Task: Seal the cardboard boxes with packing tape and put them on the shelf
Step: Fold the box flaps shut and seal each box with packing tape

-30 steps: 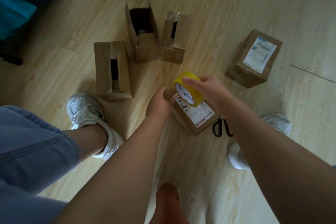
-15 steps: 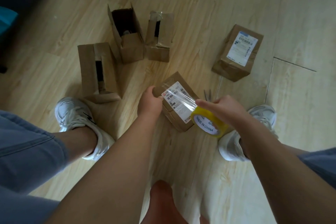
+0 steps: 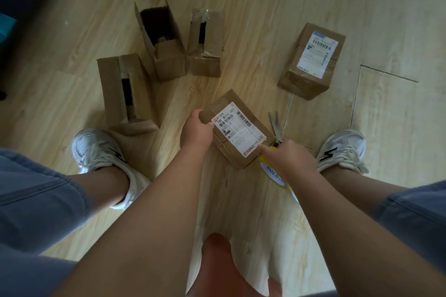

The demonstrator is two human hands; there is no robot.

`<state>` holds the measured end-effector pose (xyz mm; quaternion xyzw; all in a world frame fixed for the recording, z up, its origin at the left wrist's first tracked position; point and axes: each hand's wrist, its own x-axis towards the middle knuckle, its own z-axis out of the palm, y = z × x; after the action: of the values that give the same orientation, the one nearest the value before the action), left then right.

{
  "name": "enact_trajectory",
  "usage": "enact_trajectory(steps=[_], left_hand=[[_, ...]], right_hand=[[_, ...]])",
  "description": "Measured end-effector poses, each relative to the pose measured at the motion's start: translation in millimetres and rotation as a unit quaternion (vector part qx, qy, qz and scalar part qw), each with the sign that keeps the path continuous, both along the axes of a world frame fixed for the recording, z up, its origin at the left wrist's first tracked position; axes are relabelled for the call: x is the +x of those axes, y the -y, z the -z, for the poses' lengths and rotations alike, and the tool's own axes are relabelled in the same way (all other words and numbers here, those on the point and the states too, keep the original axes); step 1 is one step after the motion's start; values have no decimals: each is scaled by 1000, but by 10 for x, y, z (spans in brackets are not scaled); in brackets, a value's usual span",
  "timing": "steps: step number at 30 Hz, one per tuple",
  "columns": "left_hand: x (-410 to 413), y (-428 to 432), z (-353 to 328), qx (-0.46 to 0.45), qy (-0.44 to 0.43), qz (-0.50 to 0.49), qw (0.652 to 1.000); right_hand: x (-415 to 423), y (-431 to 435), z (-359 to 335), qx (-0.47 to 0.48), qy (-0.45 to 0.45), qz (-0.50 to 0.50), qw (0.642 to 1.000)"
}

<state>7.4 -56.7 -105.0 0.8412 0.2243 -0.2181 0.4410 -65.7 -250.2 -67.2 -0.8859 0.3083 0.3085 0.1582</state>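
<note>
While my left grip (image 3: pixel 196 131) curls round the box (image 3: pixel 237 134) at its far corner, my right grip (image 3: pixel 293 159) clasps the tape (image 3: pixel 274 175) at its near edge.

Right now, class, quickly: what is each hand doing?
Left hand: grips the end of the labelled box.
Right hand: holds the yellow tape roll, forefinger pressing on the box.

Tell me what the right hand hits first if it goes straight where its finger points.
The labelled box: the right hand, holding the tape roll, touches it. Farther across the label, probably the left hand.
</note>
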Motion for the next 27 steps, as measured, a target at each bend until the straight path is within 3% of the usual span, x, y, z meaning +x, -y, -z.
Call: enact_trajectory(steps=[15, 18, 22, 27], left_hand=[[296, -209, 65, 59, 17, -14, 998], [341, -241, 4, 156, 61, 87, 982], [260, -136, -41, 264, 155, 323, 896], [144, -107, 65, 291, 62, 446, 844]], right_hand=[[374, -218, 78, -8, 1, -24, 1000], [461, -266, 90, -7, -9, -29, 1000], [464, -269, 129, -11, -9, -21, 1000], [460, -271, 144, -9, -6, -25, 1000]])
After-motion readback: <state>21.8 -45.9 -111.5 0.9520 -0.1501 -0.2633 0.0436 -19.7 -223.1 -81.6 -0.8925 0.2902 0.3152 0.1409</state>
